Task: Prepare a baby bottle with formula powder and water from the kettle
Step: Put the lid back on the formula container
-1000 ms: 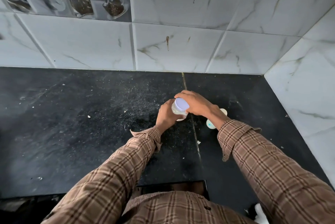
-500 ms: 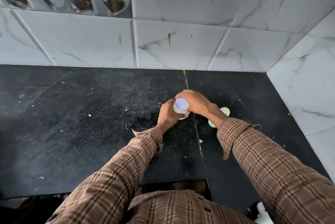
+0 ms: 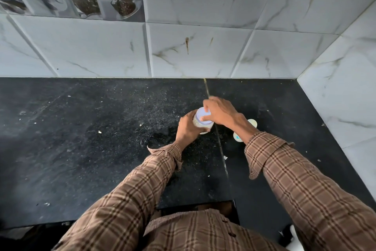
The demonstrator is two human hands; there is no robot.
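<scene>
A small clear container [image 3: 203,126] with pale powder inside and a white-lilac lid [image 3: 203,115] stands on the black counter [image 3: 101,138]. My left hand [image 3: 188,126] wraps around its body from the left. My right hand [image 3: 220,112] grips the lid from above, fingers curled over its rim. Behind my right wrist lies a pale baby bottle [image 3: 237,135], mostly hidden by the forearm, with a cream part [image 3: 253,122] showing at its far end. No kettle is in view.
White marble tiles [image 3: 193,51] close the back, and a tiled side wall [image 3: 345,98] closes the right. The counter is dusted with crumbs and specks. A seam [image 3: 218,138] runs through it under the container. Its front edge lies near my body.
My right hand has shifted round on the lid, its fingers now further over the top. The left hand and the container stay in place. The camera tilted slightly.
</scene>
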